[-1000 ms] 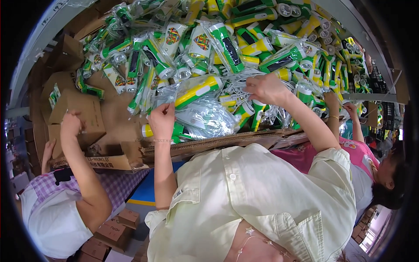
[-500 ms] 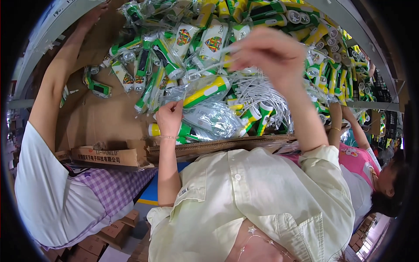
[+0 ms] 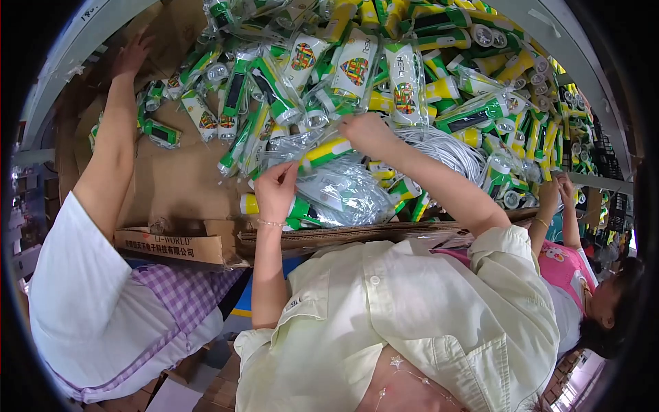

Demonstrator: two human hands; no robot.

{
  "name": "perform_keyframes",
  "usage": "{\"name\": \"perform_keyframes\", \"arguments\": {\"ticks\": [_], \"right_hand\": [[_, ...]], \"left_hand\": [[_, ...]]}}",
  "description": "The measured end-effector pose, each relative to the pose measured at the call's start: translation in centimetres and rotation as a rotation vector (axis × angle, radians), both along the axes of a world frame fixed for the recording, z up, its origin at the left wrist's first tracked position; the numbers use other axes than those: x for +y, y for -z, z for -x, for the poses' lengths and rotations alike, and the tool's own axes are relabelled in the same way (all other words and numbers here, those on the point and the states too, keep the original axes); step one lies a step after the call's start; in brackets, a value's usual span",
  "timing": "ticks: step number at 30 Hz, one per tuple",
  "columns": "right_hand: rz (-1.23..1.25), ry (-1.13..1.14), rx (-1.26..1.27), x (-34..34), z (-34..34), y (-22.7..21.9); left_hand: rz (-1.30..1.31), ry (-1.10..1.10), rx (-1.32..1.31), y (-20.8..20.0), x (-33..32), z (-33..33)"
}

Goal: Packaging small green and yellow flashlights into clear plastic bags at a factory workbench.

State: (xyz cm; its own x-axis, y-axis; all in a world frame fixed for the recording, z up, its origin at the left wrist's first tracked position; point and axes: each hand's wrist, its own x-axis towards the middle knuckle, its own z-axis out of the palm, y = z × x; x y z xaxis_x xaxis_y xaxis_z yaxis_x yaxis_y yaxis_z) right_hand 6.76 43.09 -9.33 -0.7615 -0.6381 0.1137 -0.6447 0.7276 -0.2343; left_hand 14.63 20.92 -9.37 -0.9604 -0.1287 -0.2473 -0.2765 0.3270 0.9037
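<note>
A yellow and green flashlight (image 3: 327,152) lies slanted in a clear plastic bag on a heap in front of me. My left hand (image 3: 276,193) is closed in a pinch at the bag's lower left end. At the flashlight's upper right end is my right hand (image 3: 369,134), back up and fingers curled together; what they hold is hidden. Just right of it spreads a bundle of thin white cables (image 3: 449,152). Below the flashlight sits a pile of clear plastic bags (image 3: 336,192). The yellow end of another flashlight (image 3: 249,204) pokes out beside my left wrist.
Many bagged green, white and yellow flashlights (image 3: 353,65) fill the cardboard-lined table (image 3: 182,182). A cardboard edge (image 3: 165,246) runs along the near side. At left, a co-worker's arm (image 3: 113,151) reaches far in; at right are another co-worker's hands (image 3: 557,189).
My right hand, raised and blurred with a white strand before, has come down to the flashlight's upper end. My left hand keeps its pinch. The left co-worker's hand has come nearer.
</note>
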Motion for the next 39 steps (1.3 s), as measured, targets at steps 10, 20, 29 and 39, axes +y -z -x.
{"name": "perform_keyframes", "arguments": {"ticks": [10, 20, 29, 39], "right_hand": [[-0.186, 0.047, -0.013, -3.4, -0.1, -5.1], [0.481, -0.064, 0.184, -6.8, -3.7, -1.0], [0.324, -0.046, 0.165, -1.7, -1.5, -2.1], [0.476, 0.374, 0.093, 4.7, -2.8, -6.0]], "left_hand": [[-0.223, 0.036, 0.051, 2.9, -2.0, -0.7], [-0.233, -0.047, 0.099, 0.4, -0.7, -1.1], [-0.215, -0.201, 0.306, -5.3, -5.1, -0.4], [-0.084, -0.446, 0.411, -3.5, -23.3, 7.0]]}}
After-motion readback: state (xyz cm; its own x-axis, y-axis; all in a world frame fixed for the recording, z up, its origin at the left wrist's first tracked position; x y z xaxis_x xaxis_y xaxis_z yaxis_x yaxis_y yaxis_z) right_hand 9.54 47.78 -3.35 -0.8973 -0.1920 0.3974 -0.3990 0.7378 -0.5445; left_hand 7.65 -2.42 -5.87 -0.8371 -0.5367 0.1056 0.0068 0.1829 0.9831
